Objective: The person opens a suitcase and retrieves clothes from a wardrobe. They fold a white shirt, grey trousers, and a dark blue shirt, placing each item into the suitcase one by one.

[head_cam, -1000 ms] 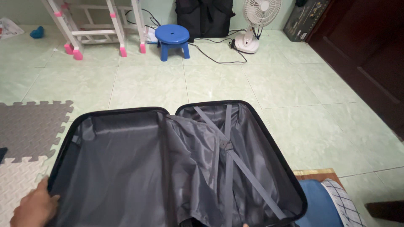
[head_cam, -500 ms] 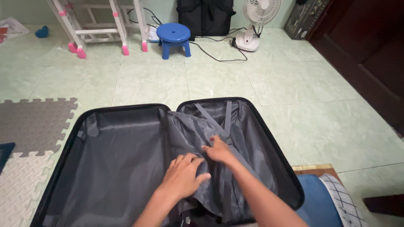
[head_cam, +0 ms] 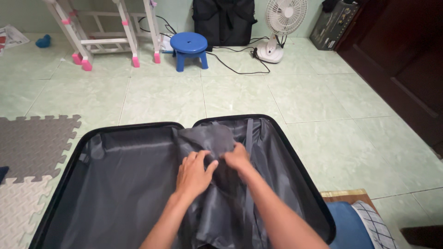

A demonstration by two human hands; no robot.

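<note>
My left hand and right hand pinch the grey divider flap bunched over the open black suitcase, mid-floor. The fabric looks thin, limp and slippery; gripping its gathered edge seems best.

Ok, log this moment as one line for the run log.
left hand: on grey divider flap | right hand: gripping flap beside it | open black suitcase on tiled floor | blue stool behind

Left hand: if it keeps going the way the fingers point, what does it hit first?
Probably the bunched grey lining flap that the left hand already rests on, then the far rim of the suitcase. Depth is unclear.
</note>
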